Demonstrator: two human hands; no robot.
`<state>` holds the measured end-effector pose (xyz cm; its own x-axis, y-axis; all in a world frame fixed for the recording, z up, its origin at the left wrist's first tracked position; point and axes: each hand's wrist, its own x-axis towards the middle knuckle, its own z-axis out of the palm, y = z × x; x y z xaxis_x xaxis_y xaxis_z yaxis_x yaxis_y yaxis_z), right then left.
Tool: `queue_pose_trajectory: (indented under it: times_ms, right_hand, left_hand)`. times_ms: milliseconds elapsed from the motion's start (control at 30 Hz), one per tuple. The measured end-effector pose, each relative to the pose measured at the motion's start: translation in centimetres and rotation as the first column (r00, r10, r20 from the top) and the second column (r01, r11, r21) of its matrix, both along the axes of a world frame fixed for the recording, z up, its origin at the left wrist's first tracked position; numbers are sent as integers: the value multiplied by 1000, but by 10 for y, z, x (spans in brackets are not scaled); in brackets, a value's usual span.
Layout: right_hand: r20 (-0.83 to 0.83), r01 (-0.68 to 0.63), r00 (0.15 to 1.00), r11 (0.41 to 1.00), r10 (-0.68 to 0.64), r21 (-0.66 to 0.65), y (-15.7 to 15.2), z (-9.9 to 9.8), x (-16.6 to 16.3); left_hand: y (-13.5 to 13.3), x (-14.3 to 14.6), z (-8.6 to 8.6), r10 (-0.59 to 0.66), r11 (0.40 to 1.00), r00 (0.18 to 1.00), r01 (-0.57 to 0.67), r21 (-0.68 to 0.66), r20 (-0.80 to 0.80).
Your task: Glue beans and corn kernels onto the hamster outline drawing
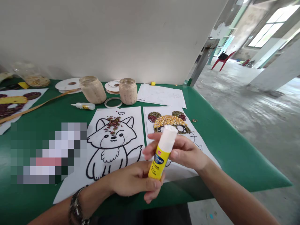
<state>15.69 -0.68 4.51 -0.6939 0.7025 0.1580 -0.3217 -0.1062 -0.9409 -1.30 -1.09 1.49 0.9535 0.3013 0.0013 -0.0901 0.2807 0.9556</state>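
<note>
A yellow glue stick (160,156) with a white top is held up, slightly tilted, above the table's front edge. My left hand (133,178) is wrapped around its lower end. Around its upper part is my right hand (187,152), with the thumb at its right side and fingers passing behind. Below and to the left lies a sheet with a fox-like drawing (112,137), a heap of red and green beans (114,122) on its forehead. Partly covered by my right hand is another sheet with an animal picture (167,120), filled with yellow kernels and beans.
Behind the sheets stand two cloudy jars (92,90), white spools (67,84), a tape ring (113,102) and a small glue bottle (83,106). Papers (161,95) lie at the back. A pixelated patch (49,156) hides something at left. The green table (234,156) ends at right.
</note>
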Motion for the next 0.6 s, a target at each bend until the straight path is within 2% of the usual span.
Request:
queue_pose_trajectory:
  times_ms: [67, 167, 200, 233, 267, 333, 367, 433, 500, 533, 600]
  right_hand:
    - [31, 96, 995, 995, -97, 13, 0, -1, -2]
    - [116, 401, 906, 914, -406, 65, 0, -4, -8]
    - [112, 438, 889, 896, -445, 76, 0, -4, -9]
    - [88, 419, 901, 905, -425, 75, 0, -4, -8]
    - [65, 345, 935, 937, -348, 61, 0, -4, -7]
    - [14, 126, 992, 992, -126, 25, 0, -2, -2]
    - [-3, 38, 999, 999, -38, 9, 1, -1, 1]
    - [3, 3, 1000, 1000, -3, -11, 2, 0, 4]
    - [70, 151, 986, 989, -150, -6, 3, 0, 2]
    - [125, 271, 955, 963, -270, 11, 2, -1, -1]
    - [190, 486, 850, 871, -491, 76, 1, -4, -7]
  left_hand:
    - [0, 1, 0, 8, 1000, 999, -7, 20, -32]
    - [0, 3, 2, 169, 966, 971, -129, 225, -167]
    - [0, 4, 2, 216, 944, 955, -152, 292, -201]
    - [1, 4, 3, 240, 931, 945, -160, 327, -223]
    - [1, 3, 3, 232, 934, 945, -151, 323, -231]
    - [1, 2, 1, 157, 970, 968, -114, 213, -197]
    - [1, 1, 1, 111, 986, 981, -89, 138, -161]
    - [1, 1, -1, 62, 998, 993, -59, 34, -99]
    - [0, 2, -2, 101, 993, 987, -92, 71, -129]
    - [0, 4, -2, 142, 984, 975, -120, 132, -173]
    - [-1, 5, -1, 253, 943, 932, -179, 280, -259]
